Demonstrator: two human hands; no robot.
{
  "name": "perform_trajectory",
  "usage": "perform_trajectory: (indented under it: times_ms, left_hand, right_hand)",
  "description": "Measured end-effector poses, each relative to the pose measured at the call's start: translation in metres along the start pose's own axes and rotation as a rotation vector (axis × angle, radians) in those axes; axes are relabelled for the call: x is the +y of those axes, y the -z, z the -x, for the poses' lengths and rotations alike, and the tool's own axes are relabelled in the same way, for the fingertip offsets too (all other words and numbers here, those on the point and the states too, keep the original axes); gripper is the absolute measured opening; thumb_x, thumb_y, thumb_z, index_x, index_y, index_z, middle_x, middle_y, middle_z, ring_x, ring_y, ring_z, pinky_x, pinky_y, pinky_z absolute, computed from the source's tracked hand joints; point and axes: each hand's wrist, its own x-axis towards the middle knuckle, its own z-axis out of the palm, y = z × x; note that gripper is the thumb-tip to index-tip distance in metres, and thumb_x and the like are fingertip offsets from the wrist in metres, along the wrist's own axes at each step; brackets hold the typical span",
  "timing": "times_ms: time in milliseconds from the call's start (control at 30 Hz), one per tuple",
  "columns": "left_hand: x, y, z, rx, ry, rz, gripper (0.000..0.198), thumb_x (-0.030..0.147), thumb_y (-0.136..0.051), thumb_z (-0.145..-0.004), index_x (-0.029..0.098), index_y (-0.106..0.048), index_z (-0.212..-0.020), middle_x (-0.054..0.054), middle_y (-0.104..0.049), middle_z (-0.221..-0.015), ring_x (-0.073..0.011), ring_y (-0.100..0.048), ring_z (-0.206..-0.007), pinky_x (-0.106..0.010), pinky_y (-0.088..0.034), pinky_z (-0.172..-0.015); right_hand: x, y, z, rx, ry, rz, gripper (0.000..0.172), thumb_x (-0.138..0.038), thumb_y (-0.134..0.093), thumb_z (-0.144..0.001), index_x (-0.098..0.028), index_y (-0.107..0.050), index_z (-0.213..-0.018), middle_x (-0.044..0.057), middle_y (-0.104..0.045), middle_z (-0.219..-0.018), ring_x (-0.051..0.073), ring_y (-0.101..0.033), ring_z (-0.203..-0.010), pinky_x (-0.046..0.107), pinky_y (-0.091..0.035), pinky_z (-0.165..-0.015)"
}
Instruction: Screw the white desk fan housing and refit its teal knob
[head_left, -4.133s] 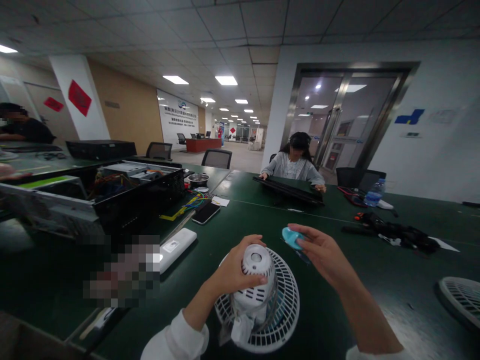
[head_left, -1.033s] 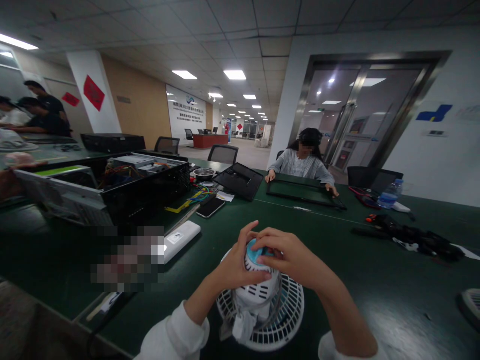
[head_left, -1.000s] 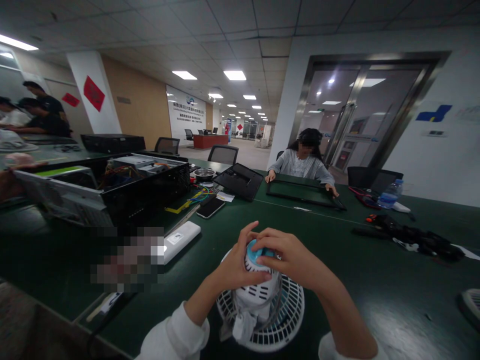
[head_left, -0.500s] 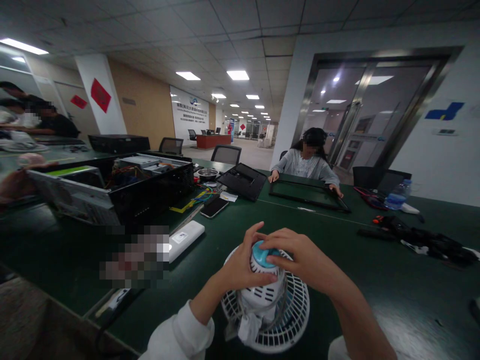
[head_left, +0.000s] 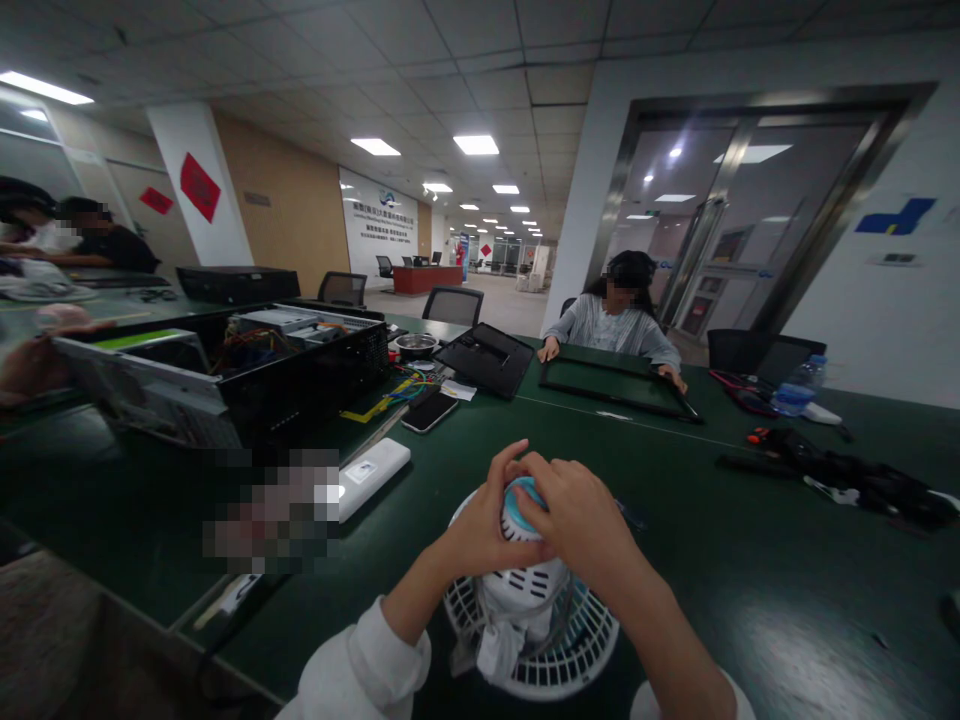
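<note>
My left hand (head_left: pixel 480 535) wraps around the slotted white motor housing (head_left: pixel 525 582) of a small electric fan. A teal round cap (head_left: pixel 519 498) sits on top of that housing, partly hidden by my right hand (head_left: pixel 577 525), whose fingers press over it. Beneath the housing lies the fan's round white plastic grille (head_left: pixel 592 640) on the table. Wires and a white tag hang beside the housing.
The dark green table (head_left: pixel 750 580) holds an open computer case (head_left: pixel 225 370), a white remote-like block (head_left: pixel 373 480) and a phone (head_left: pixel 428 411). Across it, a seated person (head_left: pixel 611 330) holds a black frame (head_left: pixel 619 388). Other people sit far left.
The teal cap, held apart in my right hand earlier, now sits on top of the white housing. My right hand has closed further over it, and the view has shifted slightly.
</note>
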Motion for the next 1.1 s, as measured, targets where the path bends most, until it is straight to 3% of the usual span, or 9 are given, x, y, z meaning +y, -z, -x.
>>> perform_trajectory:
  times_ms: [133, 267, 333, 433, 567, 800, 1100]
  left_hand:
    - [0.001, 0.0, 0.0, 0.005, -0.011, -0.015, 0.096, 0.022, -0.073, -0.062, 0.019, -0.013, -0.136, -0.012, -0.047, -0.128, -0.0281, -0.048, -0.118, -0.041, -0.037, -0.1]
    - [0.001, 0.0, 0.0, 0.006, 0.01, -0.038, 0.098, 0.029, -0.074, -0.062, 0.018, -0.013, -0.137, -0.014, -0.045, -0.129, -0.0296, -0.048, -0.118, -0.042, -0.037, -0.1]
    - [0.001, 0.0, 0.001, 0.006, 0.024, -0.047, 0.097, 0.034, -0.074, -0.063, 0.018, -0.013, -0.137, -0.014, -0.045, -0.129, -0.0296, -0.048, -0.118, -0.044, -0.037, -0.1]
    - [0.0, 0.0, 0.001, 0.004, 0.042, -0.058, 0.097, 0.036, -0.074, -0.064, 0.019, -0.013, -0.138, -0.013, -0.046, -0.129, -0.0299, -0.047, -0.119, -0.045, -0.037, -0.1]
    - [-0.003, 0.001, 0.001, 0.003, 0.044, -0.057, 0.098, 0.036, -0.075, -0.064, 0.021, -0.013, -0.138, -0.013, -0.045, -0.128, -0.0293, -0.048, -0.117, -0.046, -0.037, -0.1]
    - [-0.004, 0.001, 0.001, 0.003, 0.029, -0.053, 0.098, 0.037, -0.074, -0.064, 0.02, -0.013, -0.138, -0.012, -0.046, -0.123, -0.0284, -0.048, -0.114, -0.046, -0.036, -0.099]
    - [-0.005, 0.001, 0.001, -0.006, 0.033, -0.064, 0.099, 0.038, -0.075, -0.064, 0.022, -0.011, -0.139, -0.012, -0.046, -0.124, -0.0289, -0.049, -0.115, -0.046, -0.036, -0.099]
  right_hand:
    - [-0.008, -0.005, 0.0, 0.053, -0.09, 0.089, 0.018, -0.018, -0.044, -0.085, -0.017, -0.059, -0.096, 0.007, -0.066, -0.072, 0.022, -0.062, -0.068, 0.031, -0.039, -0.06]
    - [-0.005, 0.002, 0.003, -0.005, -0.145, 0.018, 0.022, -0.026, -0.04, -0.09, -0.017, -0.059, -0.098, 0.008, -0.068, -0.074, 0.022, -0.062, -0.068, 0.031, -0.04, -0.059]
    - [0.004, 0.009, 0.005, -0.013, -0.071, -0.087, 0.022, -0.025, -0.041, -0.091, -0.018, -0.061, -0.097, 0.007, -0.067, -0.081, 0.022, -0.062, -0.075, 0.033, -0.043, -0.065]
    - [0.019, 0.017, 0.009, -0.008, 0.173, -0.332, 0.025, -0.01, -0.045, -0.086, -0.021, -0.064, -0.099, 0.006, -0.065, -0.101, 0.019, -0.057, -0.096, 0.035, -0.044, -0.082]
    - [0.034, 0.021, 0.009, -0.115, 0.367, -0.585, 0.029, -0.003, -0.049, -0.082, -0.02, -0.066, -0.098, 0.005, -0.063, -0.115, 0.015, -0.051, -0.112, 0.032, -0.039, -0.096]
    - [0.049, 0.016, 0.004, -0.239, 0.344, -0.744, 0.027, -0.011, -0.055, -0.084, -0.02, -0.063, -0.108, 0.005, -0.062, -0.119, 0.015, -0.051, -0.116, 0.034, -0.038, -0.099]
    - [0.05, 0.014, 0.003, -0.239, 0.316, -0.769, 0.024, -0.011, -0.058, -0.082, -0.021, -0.064, -0.103, 0.005, -0.062, -0.116, 0.015, -0.051, -0.113, 0.034, -0.038, -0.097]
